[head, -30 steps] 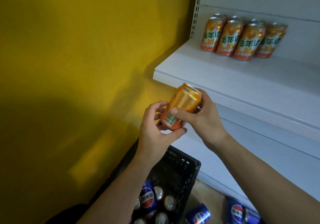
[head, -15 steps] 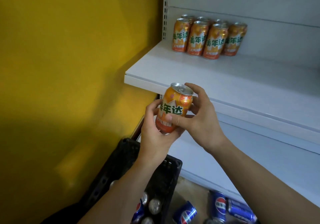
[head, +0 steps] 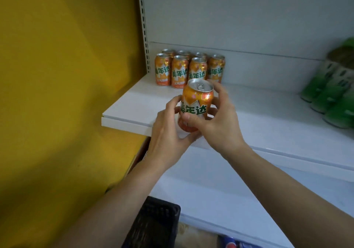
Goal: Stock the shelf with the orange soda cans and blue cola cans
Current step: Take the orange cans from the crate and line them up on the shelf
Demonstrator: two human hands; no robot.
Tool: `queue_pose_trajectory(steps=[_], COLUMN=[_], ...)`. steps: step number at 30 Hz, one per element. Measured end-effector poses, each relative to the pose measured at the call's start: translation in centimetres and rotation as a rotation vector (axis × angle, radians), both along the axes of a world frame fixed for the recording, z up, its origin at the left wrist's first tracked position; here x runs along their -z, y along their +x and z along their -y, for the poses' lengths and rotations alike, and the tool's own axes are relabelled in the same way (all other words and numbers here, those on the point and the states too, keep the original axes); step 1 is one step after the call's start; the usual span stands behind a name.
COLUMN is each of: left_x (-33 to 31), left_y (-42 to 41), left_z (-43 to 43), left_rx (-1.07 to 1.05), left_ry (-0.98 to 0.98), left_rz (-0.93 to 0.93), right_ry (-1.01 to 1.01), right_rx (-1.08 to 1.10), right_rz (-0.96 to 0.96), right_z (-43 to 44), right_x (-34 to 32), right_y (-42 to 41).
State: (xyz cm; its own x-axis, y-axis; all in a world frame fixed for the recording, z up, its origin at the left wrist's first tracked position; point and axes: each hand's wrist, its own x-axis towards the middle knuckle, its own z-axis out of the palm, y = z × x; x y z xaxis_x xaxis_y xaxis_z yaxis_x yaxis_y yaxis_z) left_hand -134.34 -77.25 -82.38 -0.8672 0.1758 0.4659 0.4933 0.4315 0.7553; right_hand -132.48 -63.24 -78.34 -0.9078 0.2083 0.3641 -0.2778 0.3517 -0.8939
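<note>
Now that the can (head: 196,104) has been raised upright, label forward, above the shelf's (head: 134,111) front edge, both hands, left (head: 168,130) and right (head: 220,121), clasp it; placing beside the back-left row (head: 188,69) looks next.

A yellow wall (head: 67,75) adjoins dimly lit white shelving (head: 249,17).

Both hands, left hand (head: 168,132) and right hand (head: 220,125), hold upright orange can (head: 196,104) over white shelf (head: 268,121) edge
</note>
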Motion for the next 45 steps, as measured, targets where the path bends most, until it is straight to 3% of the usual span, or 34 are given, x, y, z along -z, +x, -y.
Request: queue_pose_trajectory(steps=[5, 7, 19, 45], left_x=[-0.7, -0.7, 0.9, 0.8], left_y=[-6.8, -8.8, -10.0, -10.0], left_z=[0.4, 1.1, 1.6, 1.4], left_rx=[-0.135, -0.189, -0.206, -0.209], left_ry=[-0.669, -0.758, -0.68, -0.693], left_rz=[-0.107, -0.063, -0.09, -0.096], right_ry=[0.078, 0.07, 0.177, 0.256], right_rx=[0.155, 0.197, 0.336, 0.35], right_rz=[0.06, 0.082, 0.095, 0.156], right_z=[-3.6, -4.7, -8.2, -8.7], right_x=[-0.4, -0.1, 2.0, 2.0], right_y=[-4.8, -6.8, -14.8, -17.5])
